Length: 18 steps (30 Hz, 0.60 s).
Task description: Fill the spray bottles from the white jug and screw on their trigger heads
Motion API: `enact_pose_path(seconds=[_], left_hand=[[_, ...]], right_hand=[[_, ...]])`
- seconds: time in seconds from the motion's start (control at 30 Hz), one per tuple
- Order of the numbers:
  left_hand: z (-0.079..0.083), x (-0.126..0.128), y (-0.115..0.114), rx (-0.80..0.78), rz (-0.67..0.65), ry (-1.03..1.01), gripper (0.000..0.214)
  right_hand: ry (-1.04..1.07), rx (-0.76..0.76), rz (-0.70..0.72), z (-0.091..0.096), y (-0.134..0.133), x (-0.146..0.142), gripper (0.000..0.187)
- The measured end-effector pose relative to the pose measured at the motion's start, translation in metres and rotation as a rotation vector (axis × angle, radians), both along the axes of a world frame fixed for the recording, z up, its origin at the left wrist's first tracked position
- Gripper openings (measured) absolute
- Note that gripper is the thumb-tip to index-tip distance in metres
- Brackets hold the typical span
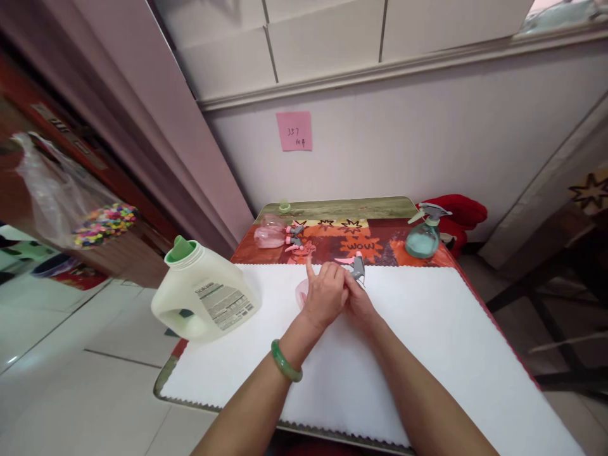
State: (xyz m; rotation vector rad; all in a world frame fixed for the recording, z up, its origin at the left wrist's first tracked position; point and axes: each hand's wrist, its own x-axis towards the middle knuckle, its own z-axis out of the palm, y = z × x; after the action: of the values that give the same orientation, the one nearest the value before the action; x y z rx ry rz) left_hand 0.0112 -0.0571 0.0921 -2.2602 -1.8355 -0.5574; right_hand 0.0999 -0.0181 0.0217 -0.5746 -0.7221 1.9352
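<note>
My left hand (324, 292) is wrapped round a small pink spray bottle (302, 292) that stands on the white cloth (427, 342), its forefinger pointing up. My right hand (360, 303) sits just to the right of it, pinching the bottle's grey and pink trigger head (355, 266) at the top. A green bangle (285, 362) is on my left wrist. Most of the bottle is hidden behind my left hand.
A large white detergent jug (204, 294) with a green cap stands at the table's left edge. A second pink spray bottle (272, 235) lies at the far left, a teal spray bottle (424, 235) stands far right. A small green cap (284, 205) sits near the wall.
</note>
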Motion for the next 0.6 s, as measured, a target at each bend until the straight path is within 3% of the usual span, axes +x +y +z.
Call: enact_pose_path(seconds=[0.1, 0.17, 0.3, 0.47, 0.53, 0.6], left_hand=[[-0.006, -0.009, -0.014, 0.045, 0.045, -0.065, 0.07], [-0.014, -0.019, -0.023, 0.082, 0.06, -0.076, 0.088], [-0.035, -0.036, -0.035, 0.125, -0.04, -0.104, 0.079], [-0.044, -0.039, -0.045, 0.143, -0.116, -0.189, 0.062], [-0.039, -0.037, -0.049, 0.054, -0.105, -0.43, 0.064], [-0.031, -0.034, -0.052, -0.146, -0.02, -0.825, 0.07]], right_hand=[[0.052, -0.067, -0.005, -0.002, 0.005, 0.004, 0.046], [0.077, -0.12, -0.028, -0.003, 0.008, 0.007, 0.043], [0.096, -0.192, -0.122, 0.0, 0.009, 0.009, 0.028], [0.149, -0.144, -0.136, 0.001, 0.007, 0.013, 0.041], [0.136, -0.131, -0.128, 0.001, 0.007, 0.016, 0.046], [0.127, -0.11, -0.099, 0.002, 0.006, 0.019, 0.05]])
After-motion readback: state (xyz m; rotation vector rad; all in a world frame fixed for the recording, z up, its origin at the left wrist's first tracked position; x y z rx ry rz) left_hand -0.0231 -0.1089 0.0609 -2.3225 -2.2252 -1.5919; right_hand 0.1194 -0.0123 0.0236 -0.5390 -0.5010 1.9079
